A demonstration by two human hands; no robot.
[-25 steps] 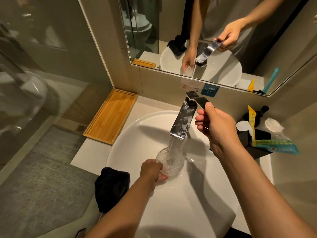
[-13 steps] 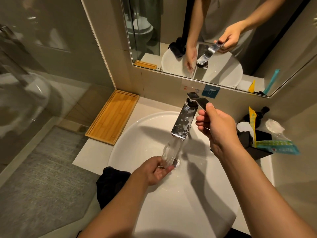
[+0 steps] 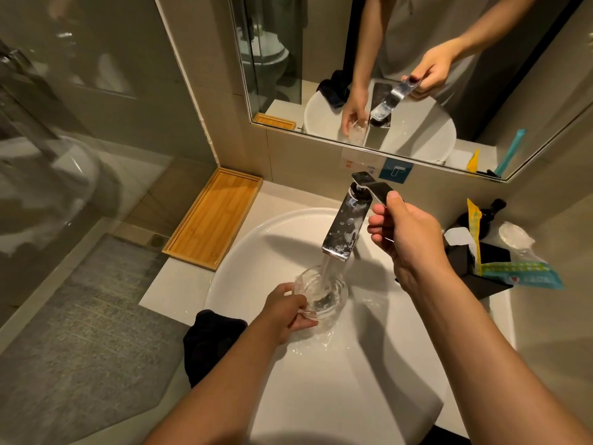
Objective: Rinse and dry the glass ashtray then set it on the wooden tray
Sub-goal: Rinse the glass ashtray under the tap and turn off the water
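My left hand (image 3: 287,308) grips the clear glass ashtray (image 3: 324,292) by its near rim, holding it in the white sink (image 3: 362,364) under the chrome faucet (image 3: 345,226). Water streams from the spout into the ashtray and splashes over its edge. My right hand (image 3: 402,232) is closed on the faucet's lever handle (image 3: 377,189). The wooden tray (image 3: 213,218) lies bare on the counter to the left of the sink, against the wall.
A dark cloth (image 3: 210,343) is bunched on the counter's front left edge beside the sink. A black holder (image 3: 475,268) with sachets and a packet stands to the right. A mirror (image 3: 401,59) hangs above. A glass shower panel (image 3: 64,123) stands at the left.
The ashtray has turned from edge-on under the stream to mouth-up, now catching the water. My right hand stays on the lever.
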